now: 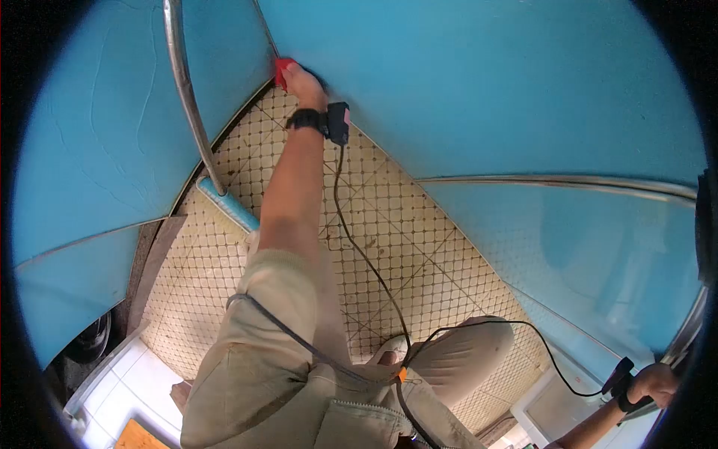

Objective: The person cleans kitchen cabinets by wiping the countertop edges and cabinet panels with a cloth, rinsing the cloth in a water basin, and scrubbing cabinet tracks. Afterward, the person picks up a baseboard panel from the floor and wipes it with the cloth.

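My left hand (304, 84) reaches far forward, its fingers closed on a red cloth (283, 72). It presses the cloth into the corner where two blue panels (479, 82) meet near the tiled floor (381, 224). A black strap with a small dark box (338, 123) sits on that wrist, and a black cable (359, 251) runs back from it. Out at the lower right is my right hand (652, 385), fingers curled by a metal-edged blue panel; what they grip is partly hidden. That wrist also wears a black strap and box (619, 376).
A bent metal pole (187, 97) ends in a light blue bar (232, 206) on the floor, left of my arm. Metal trim (561, 181) crosses the right panel. White basins or trays (553, 400) are low right; an orange-brown board (140, 435) is low left.
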### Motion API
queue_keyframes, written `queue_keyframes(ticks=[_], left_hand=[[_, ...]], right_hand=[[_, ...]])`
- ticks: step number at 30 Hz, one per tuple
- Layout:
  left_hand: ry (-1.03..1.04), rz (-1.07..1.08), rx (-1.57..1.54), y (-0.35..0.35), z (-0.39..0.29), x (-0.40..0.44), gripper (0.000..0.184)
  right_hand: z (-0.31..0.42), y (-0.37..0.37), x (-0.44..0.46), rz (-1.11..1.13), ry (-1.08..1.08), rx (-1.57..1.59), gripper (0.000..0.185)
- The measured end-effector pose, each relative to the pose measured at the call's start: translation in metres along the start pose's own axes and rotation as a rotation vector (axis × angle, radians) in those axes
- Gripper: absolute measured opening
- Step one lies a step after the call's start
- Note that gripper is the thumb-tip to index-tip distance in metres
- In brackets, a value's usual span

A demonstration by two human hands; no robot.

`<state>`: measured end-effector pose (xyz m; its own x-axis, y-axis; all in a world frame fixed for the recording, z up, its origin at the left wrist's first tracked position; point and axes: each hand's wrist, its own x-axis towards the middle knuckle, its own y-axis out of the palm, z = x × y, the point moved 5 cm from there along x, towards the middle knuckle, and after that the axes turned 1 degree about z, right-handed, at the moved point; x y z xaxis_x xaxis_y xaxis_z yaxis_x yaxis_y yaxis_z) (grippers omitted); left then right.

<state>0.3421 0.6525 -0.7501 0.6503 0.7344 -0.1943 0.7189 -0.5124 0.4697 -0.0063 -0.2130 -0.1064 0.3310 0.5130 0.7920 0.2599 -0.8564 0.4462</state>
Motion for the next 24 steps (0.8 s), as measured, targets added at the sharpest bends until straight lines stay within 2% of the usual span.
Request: queue_keyframes(ticks=[2,3,4,5,6,7,8,10,11,12,13,14,15,16,18,20,22,24], left_hand=[[0.08,-0.098,0.308,-0.001,0.017,-0.033,0.063],[0.1,-0.04,0.298,0.004,0.025,-0.061,0.069],[0.108,-0.183,0.347,0.023,0.004,-0.122,0.067],[0.172,-0.12,0.248,0.011,0.046,-0.126,0.04],[0.147,-0.062,0.095,0.048,-0.003,-0.209,0.039],[0.148,-0.034,0.171,0.056,-0.001,-0.257,0.037],[0.143,-0.007,0.247,0.062,0.004,-0.295,0.041],[0.149,0.174,0.166,0.086,-0.025,-0.37,0.056],[0.15,0.173,0.164,0.089,-0.036,-0.379,0.056],[0.06,0.194,0.221,0.094,-0.041,-0.385,0.059],[-0.03,0.215,0.277,0.097,-0.042,-0.386,0.062],[-0.033,0.209,0.27,0.099,-0.044,-0.377,0.062],[0.048,0.15,0.241,0.098,-0.05,-0.356,0.061],[0.122,0.095,0.214,0.095,-0.054,-0.332,0.061],[0.302,0.04,0.153,0.083,-0.055,-0.254,0.057],[-0.004,0.073,-0.099,0.067,-0.066,-0.178,0.054],[-0.002,0.083,-0.185,0.051,-0.048,-0.102,0.05],[-0.016,0.037,-0.194,0.048,-0.047,-0.094,0.05]], right_hand=[[0.003,0.006,-0.007,0.008,-0.026,-0.131,0.023],[0.001,0.009,-0.013,-0.004,0.009,-0.057,0.024],[0.004,0.009,-0.014,-0.036,0.033,0.026,0.026],[0.008,0.007,-0.013,-0.069,0.055,0.109,0.027],[0.01,0.006,-0.014,-0.098,0.07,0.168,0.029],[0.012,0.006,-0.014,-0.128,0.079,0.217,0.03],[0.014,0.012,-0.015,-0.163,0.086,0.26,0.032],[0.014,0.033,-0.02,-0.252,0.094,0.294,0.035],[0.01,0.067,-0.029,-0.33,0.102,0.283,0.037],[0.005,0.11,-0.05,-0.419,0.11,0.256,0.038],[0.004,0.083,-0.046,-0.427,0.11,0.255,0.038],[0.009,0.034,-0.032,-0.154,0.055,0.304,0.043],[0.02,-0.001,-0.019,0.124,-0.004,0.345,0.047],[0.029,-0.012,0.004,0.121,-0.012,0.34,0.047],[0.03,-0.05,0.05,-0.619,0.042,0.726,0.049],[0.029,-0.051,0.046,-0.46,0.049,0.597,0.051],[0.033,-0.055,0.039,-0.366,0.071,0.587,0.054],[0.036,-0.073,0.039,-0.369,0.061,0.605,0.058]])
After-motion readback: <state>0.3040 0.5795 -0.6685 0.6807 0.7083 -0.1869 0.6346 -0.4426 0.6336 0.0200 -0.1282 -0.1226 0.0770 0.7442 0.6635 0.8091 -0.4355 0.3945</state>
